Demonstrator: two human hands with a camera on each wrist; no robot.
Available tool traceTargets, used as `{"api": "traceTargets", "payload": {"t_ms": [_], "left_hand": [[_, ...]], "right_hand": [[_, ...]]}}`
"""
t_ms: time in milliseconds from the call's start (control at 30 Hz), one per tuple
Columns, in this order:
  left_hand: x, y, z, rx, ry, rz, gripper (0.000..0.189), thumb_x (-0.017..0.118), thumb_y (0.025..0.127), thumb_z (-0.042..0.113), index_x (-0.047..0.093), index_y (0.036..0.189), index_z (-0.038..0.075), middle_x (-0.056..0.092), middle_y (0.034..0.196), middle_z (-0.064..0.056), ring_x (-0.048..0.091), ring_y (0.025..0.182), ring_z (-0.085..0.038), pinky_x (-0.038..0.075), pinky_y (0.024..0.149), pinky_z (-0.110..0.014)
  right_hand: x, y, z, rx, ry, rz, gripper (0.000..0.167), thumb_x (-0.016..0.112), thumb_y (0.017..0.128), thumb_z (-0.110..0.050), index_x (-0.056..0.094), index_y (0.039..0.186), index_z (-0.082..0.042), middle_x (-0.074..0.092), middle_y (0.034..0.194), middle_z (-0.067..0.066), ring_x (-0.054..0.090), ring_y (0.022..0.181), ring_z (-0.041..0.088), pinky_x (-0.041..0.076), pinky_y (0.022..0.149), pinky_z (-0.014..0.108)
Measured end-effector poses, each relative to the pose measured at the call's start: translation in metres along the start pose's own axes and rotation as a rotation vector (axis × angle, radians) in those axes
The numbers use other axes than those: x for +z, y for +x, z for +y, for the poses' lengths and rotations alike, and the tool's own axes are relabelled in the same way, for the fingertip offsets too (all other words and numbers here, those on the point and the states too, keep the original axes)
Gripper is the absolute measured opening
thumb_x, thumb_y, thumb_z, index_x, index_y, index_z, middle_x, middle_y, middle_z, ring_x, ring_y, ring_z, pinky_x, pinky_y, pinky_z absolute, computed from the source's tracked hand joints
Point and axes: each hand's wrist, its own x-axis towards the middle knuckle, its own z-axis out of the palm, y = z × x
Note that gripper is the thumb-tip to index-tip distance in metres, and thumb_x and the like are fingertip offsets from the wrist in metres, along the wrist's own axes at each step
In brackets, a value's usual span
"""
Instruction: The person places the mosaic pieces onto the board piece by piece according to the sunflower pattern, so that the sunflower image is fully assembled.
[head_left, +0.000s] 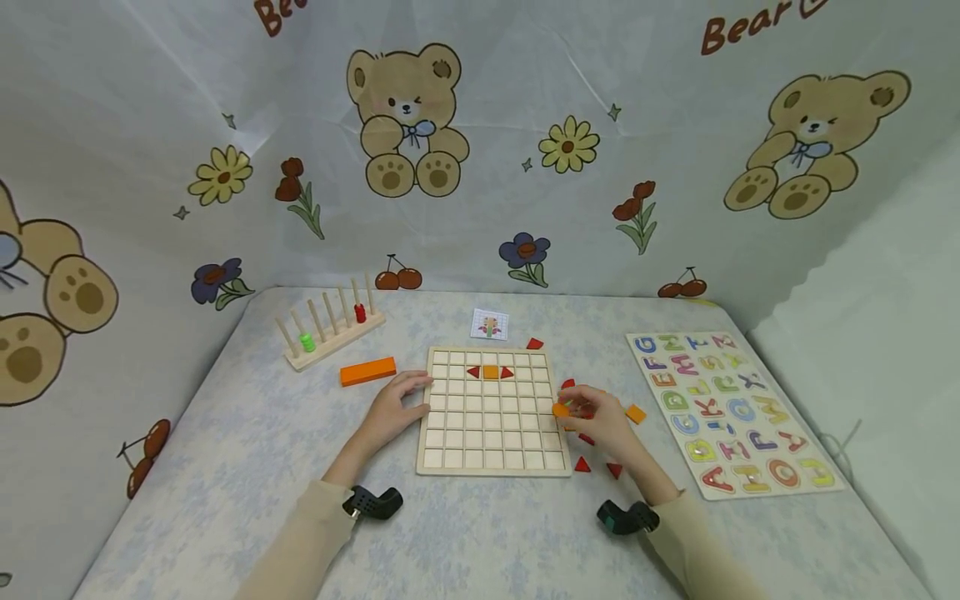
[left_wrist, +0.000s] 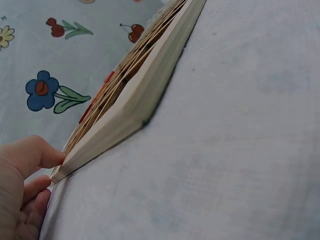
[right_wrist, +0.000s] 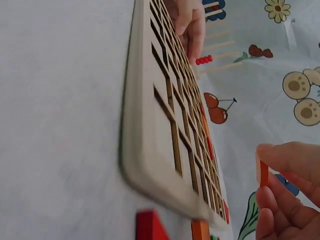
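Note:
A square wooden grid board [head_left: 492, 476] lies in the middle of the table. In its second row from the far edge, an orange square tile [head_left: 491, 372] sits between two red triangle tiles [head_left: 474, 372]. My left hand [head_left: 393, 410] touches the board's left edge with its fingertips and thumb; the left wrist view shows the thumb [left_wrist: 47, 154] right at the rim. Just off the right edge, my right hand [head_left: 597, 417] pinches another orange square tile [right_wrist: 263, 172] between thumb and fingertip, raised above the table. Loose red triangles [head_left: 582, 464] and orange squares [head_left: 636, 414] lie around this hand.
A pattern card [head_left: 490, 324] lies beyond the board. Back left stand a wooden peg rack [head_left: 335, 340] with green and red rings and a long orange block [head_left: 367, 372]. An alphabet puzzle board [head_left: 738, 417] lies at the right. A bear-print curtain [head_left: 480, 208] hangs behind.

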Motion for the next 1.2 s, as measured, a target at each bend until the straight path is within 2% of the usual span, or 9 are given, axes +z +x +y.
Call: {"api": "traceTargets", "payload": {"t_ms": [233,467,667,867,1200], "left_hand": [[0.001,0.000,0.000,-0.002,0.009,0.011,0.044,0.069,0.086,0.015,0.060,0.129,0.013,0.049,0.141,-0.006,0.049,0.127,-0.027,0.042,0.105,-0.046],[0.000,0.000,0.000,-0.019,0.014,0.002,0.044,0.069,0.086,0.017,0.060,0.129,0.014,0.049,0.142,-0.005,0.049,0.129,-0.026,0.041,0.106,-0.046],[0.000,0.000,0.002,-0.023,0.003,0.000,0.044,0.069,0.086,0.016,0.059,0.130,0.014,0.048,0.142,-0.005,0.048,0.129,-0.027,0.041,0.106,-0.046],[0.000,0.000,0.002,-0.030,0.004,-0.007,0.044,0.068,0.087,0.017,0.059,0.130,0.014,0.048,0.142,-0.004,0.048,0.130,-0.026,0.041,0.107,-0.046],[0.000,0.000,0.001,-0.037,0.001,-0.005,0.044,0.068,0.087,0.018,0.059,0.130,0.015,0.047,0.143,-0.003,0.047,0.130,-0.025,0.040,0.107,-0.046]], "right_hand": [[0.039,0.043,-0.017,-0.043,0.090,-0.047,0.034,0.075,0.079,-0.007,0.066,0.111,0.001,0.067,0.107,0.019,0.060,0.090,0.028,0.051,0.076,0.023],[0.068,0.069,-0.024,-0.006,0.112,-0.098,0.031,0.074,0.079,-0.003,0.067,0.109,0.001,0.067,0.104,0.018,0.058,0.085,0.021,0.048,0.073,0.021],[0.081,0.077,-0.024,0.018,0.103,-0.087,0.028,0.073,0.078,0.001,0.068,0.106,-0.001,0.067,0.099,0.017,0.055,0.080,0.015,0.047,0.068,0.019],[0.085,0.079,-0.022,0.020,0.093,-0.074,0.026,0.073,0.079,0.000,0.068,0.104,-0.003,0.065,0.092,0.014,0.052,0.074,0.014,0.046,0.066,0.019],[0.083,0.076,-0.021,-0.020,0.120,-0.088,0.026,0.070,0.082,0.000,0.067,0.108,-0.001,0.067,0.099,0.016,0.054,0.078,0.016,0.047,0.068,0.020]]}}
